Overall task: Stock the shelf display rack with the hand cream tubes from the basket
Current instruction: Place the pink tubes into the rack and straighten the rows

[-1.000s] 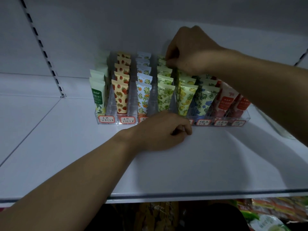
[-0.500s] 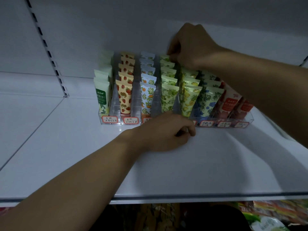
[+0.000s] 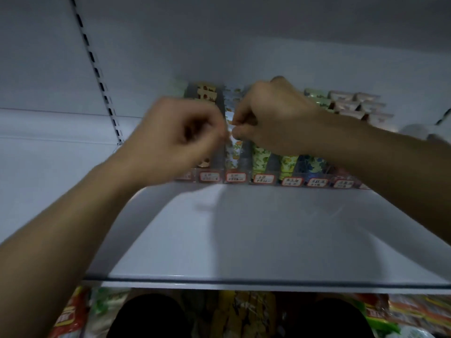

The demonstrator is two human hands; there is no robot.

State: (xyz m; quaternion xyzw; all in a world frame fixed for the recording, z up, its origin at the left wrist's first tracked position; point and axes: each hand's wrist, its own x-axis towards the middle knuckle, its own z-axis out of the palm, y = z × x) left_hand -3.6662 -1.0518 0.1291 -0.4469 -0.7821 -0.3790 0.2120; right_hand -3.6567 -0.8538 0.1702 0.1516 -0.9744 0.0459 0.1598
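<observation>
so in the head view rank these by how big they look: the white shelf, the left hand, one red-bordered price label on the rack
1. white shelf, by far the largest.
2. left hand; it is blurred and nearer the camera than the rack, so it looks large.
3. price label, the smallest.

Red-bordered price labels point(image 3: 264, 178) on rack front: handwriting too blurred to read.

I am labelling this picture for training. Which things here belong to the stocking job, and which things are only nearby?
Belongs to the job:
- display rack
- hand cream tubes in its lanes
- left hand
- right hand, fingers curled at the blue-and-orange row

Only nearby:
- white shelf
- packaged goods below it
- slotted upright
</observation>
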